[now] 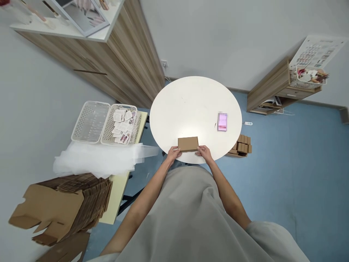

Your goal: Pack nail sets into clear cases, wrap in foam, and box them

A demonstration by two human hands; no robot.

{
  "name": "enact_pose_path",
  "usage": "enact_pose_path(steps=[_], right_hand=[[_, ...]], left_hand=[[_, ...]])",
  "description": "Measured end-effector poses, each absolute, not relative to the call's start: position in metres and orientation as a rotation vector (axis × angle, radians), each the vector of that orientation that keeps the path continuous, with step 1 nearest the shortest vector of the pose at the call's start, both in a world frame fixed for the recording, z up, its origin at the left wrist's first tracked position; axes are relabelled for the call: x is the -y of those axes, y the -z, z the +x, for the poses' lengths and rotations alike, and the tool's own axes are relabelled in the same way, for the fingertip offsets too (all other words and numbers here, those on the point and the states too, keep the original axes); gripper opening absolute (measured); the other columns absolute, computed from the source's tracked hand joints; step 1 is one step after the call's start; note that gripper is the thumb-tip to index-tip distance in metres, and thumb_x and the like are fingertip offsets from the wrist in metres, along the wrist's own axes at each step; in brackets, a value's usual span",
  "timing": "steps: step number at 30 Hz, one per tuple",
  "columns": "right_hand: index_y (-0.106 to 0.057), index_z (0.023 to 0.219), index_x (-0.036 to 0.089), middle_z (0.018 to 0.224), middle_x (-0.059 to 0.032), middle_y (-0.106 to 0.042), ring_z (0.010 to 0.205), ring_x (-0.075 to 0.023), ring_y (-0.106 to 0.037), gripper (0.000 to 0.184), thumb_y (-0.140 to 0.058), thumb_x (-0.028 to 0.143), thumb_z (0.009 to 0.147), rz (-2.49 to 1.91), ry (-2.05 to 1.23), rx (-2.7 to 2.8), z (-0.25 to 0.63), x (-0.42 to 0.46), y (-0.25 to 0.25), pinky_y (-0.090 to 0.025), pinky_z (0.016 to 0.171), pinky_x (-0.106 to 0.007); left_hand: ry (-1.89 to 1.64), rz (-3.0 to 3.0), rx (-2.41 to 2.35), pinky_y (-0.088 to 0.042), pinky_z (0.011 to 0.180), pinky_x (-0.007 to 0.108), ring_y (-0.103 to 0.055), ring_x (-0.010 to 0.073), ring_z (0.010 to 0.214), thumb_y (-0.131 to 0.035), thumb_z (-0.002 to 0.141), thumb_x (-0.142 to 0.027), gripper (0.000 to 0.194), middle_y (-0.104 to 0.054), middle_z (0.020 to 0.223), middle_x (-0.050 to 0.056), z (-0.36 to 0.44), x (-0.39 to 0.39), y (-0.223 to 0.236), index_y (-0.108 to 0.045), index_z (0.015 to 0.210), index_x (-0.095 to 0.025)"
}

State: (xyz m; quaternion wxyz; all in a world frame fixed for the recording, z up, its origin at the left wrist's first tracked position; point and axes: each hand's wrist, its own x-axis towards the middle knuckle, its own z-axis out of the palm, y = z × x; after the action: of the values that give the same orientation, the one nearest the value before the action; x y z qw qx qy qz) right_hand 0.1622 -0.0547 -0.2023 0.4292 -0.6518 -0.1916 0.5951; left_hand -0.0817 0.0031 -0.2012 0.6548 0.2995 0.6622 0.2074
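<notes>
A small brown cardboard box (188,143), closed, sits near the front edge of the round white table (191,105). My left hand (173,153) grips its left end, with the fingers bent around the corner. At the right end, my right hand (204,152) holds the box between thumb and fingers. Parts of the fingers are hidden by the box's sides. To the right on the tabletop lies a phone-like device (222,122) with a pink, blurred screen.
Left, a side table (117,196) bears flattened cardboard boxes (54,207), white translucent bags (98,158) and a white basket (136,127) of cards beside an open-topped one (91,122). Low at right, a carton (241,155) holds several small boxes. Wooden cabinets (131,54) stand behind.
</notes>
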Motion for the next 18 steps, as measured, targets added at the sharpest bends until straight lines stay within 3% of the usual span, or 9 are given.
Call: enact_pose_path(steps=[2,6,11,18], right_hand=[[-0.066,0.096,0.023,0.091,-0.0064,-0.081,0.083,-0.0252,-0.083,0.054,-0.097,0.06,0.071,-1.572,-1.457,0.438,0.166,0.056,0.193,-0.069,0.095,-0.048],[-0.07,0.101,0.021,0.101,-0.008,-0.083,0.095,-0.0267,-0.083,0.059,-0.099,0.059,0.067,-1.469,-1.405,0.439,0.177,0.06,0.168,-0.063,0.109,-0.052],[-0.072,0.104,0.021,0.107,-0.009,-0.083,0.099,-0.0273,-0.082,0.056,-0.097,0.057,0.071,-1.394,-1.364,0.484,0.183,0.063,0.134,-0.062,0.11,-0.052],[-0.071,0.101,0.022,0.106,-0.0091,-0.083,0.1,-0.0275,-0.082,0.055,-0.098,0.058,0.07,-1.335,-1.365,0.538,0.19,0.078,0.112,-0.062,0.111,-0.052]], left_hand=[[-0.545,0.623,-1.445,-0.064,0.104,0.045,-0.081,0.0186,0.091,-0.084,0.094,-0.039,0.043,-0.078,0.106,0.012,-0.08,-0.002,0.194,-0.061,0.122,-0.016],[-0.712,0.632,-1.311,-0.058,0.116,0.05,-0.079,0.0244,0.111,-0.088,0.09,-0.037,0.042,-0.081,0.113,0.014,-0.079,-0.002,0.17,-0.063,0.118,-0.018],[-0.823,0.707,-1.24,-0.054,0.12,0.053,-0.077,0.0277,0.121,-0.089,0.086,-0.041,0.045,-0.081,0.119,0.013,-0.077,0.002,0.134,-0.066,0.119,-0.019],[-0.931,0.714,-1.189,-0.052,0.122,0.054,-0.077,0.028,0.121,-0.093,0.081,-0.041,0.05,-0.082,0.119,0.013,-0.072,0.029,0.104,-0.067,0.117,-0.018]])
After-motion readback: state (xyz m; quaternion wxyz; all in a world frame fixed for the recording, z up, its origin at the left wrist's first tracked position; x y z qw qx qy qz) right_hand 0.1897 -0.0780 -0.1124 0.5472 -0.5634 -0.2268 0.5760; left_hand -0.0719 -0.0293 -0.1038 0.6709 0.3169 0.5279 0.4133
